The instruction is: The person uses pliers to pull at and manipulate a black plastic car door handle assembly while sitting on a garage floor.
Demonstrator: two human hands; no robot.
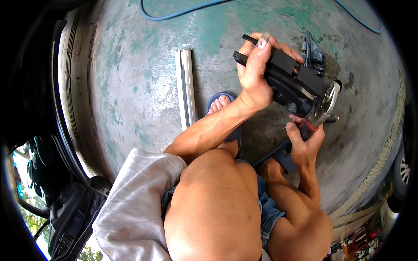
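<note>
Head view: left grip (256,78) clasps the black assembly (289,85), right grip (305,148) the red-black handle (309,127) at its other end.

From the person's head, through the left camera of a side-by-side fisheye pair, the scene is looked down on steeply, upright and unmirrored. The left knee (213,200) is seen very near, at the lower middle; the left hand (254,82) and right hand (307,150) are framed farther off, right of centre, with the floor (135,74) beyond. Straight edges are bowed toward the dark, rounded rim.
</note>
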